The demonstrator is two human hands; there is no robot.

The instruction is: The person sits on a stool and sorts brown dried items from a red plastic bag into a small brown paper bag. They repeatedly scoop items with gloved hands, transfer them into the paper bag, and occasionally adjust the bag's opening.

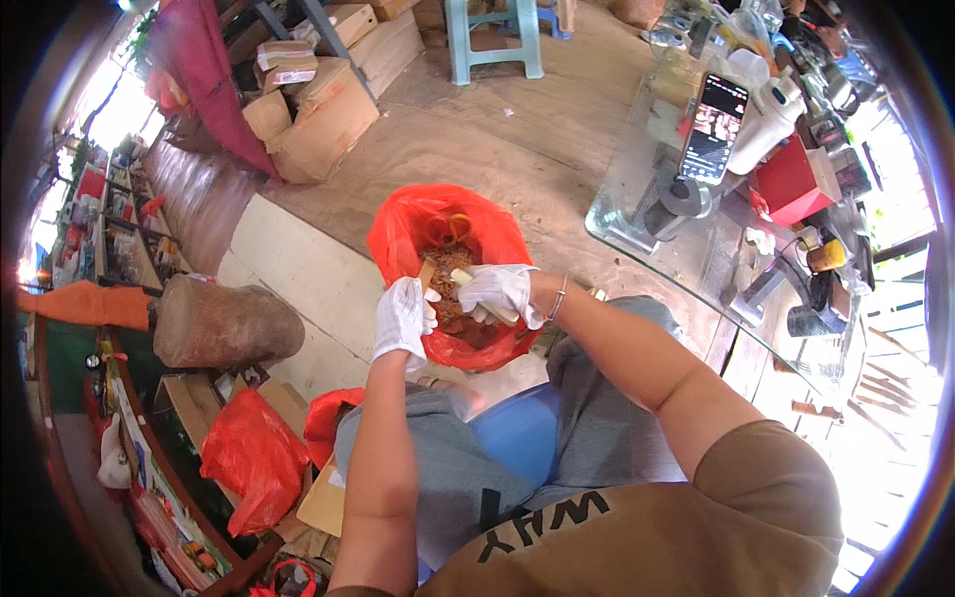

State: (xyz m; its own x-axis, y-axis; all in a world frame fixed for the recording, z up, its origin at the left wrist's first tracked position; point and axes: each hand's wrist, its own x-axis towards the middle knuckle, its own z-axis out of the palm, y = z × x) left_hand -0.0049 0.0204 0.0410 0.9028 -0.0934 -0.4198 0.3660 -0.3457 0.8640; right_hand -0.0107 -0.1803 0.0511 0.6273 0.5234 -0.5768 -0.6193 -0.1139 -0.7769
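Note:
A red plastic bag [388, 216] stands with its mouth spread wide before me, holding brown shavings or scraps [451, 261]. My left hand [403, 317], in a white knit glove, is over the bag's near left rim. Its fingers pinch a thin tan strip [427, 273], which points up and away. Over the bag's right side, my gloved right hand [498, 289] is closed round a pale, stick-like object [461, 277]; its kind is unclear, and the fingers hide most of it. The two hands are close together but apart. A yellowish curl [458, 225] lies at the bag's far side.
To the right is a glass-topped table [627, 201] with a propped phone [714, 128], a white bottle [768, 119] and a tape roll [683, 200]. A wooden log [227, 321] and another red bag [254, 455] are left. Cardboard boxes [324, 119] and a plastic stool [494, 45] stand farther off.

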